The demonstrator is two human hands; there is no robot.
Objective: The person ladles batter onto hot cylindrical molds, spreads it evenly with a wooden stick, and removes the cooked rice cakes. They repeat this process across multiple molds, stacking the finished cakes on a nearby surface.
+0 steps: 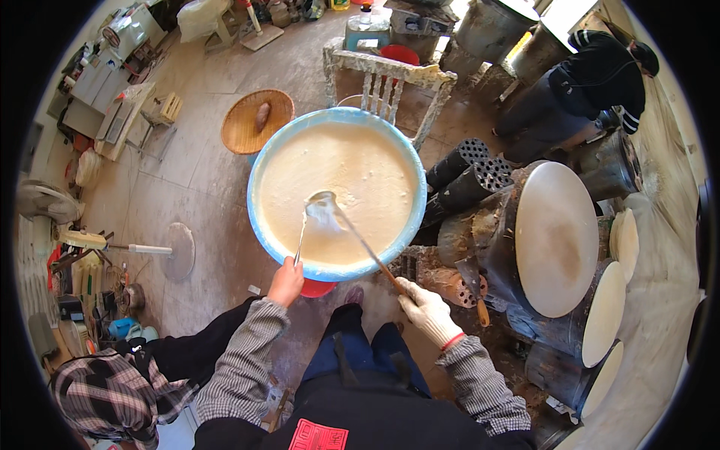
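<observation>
A wide blue basin (254, 228) full of pale, creamy batter (360, 160) stands right in front of me. My right hand (426, 312), in a white knitted glove, grips the wooden handle of a metal ladle (364, 243). The ladle's bowl is over the middle of the batter, wet and coated. My bare left hand (287, 283) holds a thin metal utensil (301, 242) smeared with batter. Its tip meets the ladle's rim or lies just beside it; I cannot tell which. Part of a red container (318, 288) shows below the basin.
On my right, round griddles (554, 242) top drum stoves, beside honeycomb coal briquettes (475, 163) and a wooden-handled blade (475, 281). A batter-crusted chair (388, 64) and a woven basket (239, 126) stand beyond. One person (590, 84) bends at far right; another (112, 388) is at lower left.
</observation>
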